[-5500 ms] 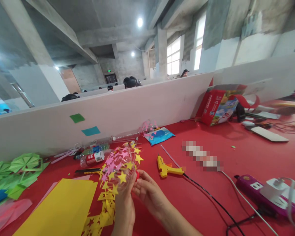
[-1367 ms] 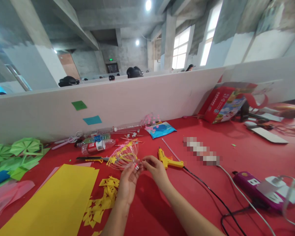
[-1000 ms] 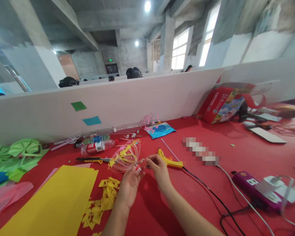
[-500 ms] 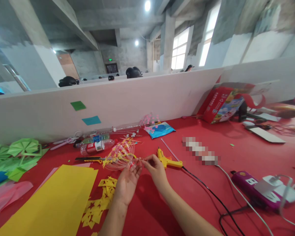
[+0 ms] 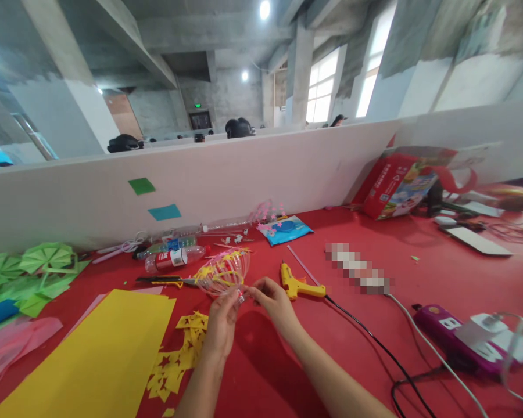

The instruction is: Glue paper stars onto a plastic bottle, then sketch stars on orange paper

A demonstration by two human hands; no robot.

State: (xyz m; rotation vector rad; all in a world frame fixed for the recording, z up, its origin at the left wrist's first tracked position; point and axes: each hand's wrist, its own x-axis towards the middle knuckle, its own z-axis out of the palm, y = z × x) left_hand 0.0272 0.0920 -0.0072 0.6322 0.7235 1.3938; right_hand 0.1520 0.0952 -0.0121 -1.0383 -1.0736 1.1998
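Observation:
My left hand (image 5: 223, 319) is closed around the neck end of a clear plastic bottle cut into thin curved strips (image 5: 224, 273). Yellow paper stars dot those strips, which fan out away from me. My right hand (image 5: 270, 297) pinches thumb and forefinger together at the neck end, right beside the left fingertips; whatever it grips there is too small to make out. Just right of that hand lies a yellow hot glue gun (image 5: 303, 286). Scissors or a knife with a yellow and black handle (image 5: 165, 281) lie left of the strips.
Yellow paper sheets (image 5: 100, 348) and star-punched scraps (image 5: 178, 360) cover the left front. Plastic bottles (image 5: 174, 259) and a blue wipes packet (image 5: 287, 230) sit along the white partition (image 5: 265, 168). A purple power strip (image 5: 453, 342) with cables occupies the right.
My left hand has turned and its fingers have closed on the bottle neck. The strips have swung slightly right and more upright. My right hand still pinches beside it.

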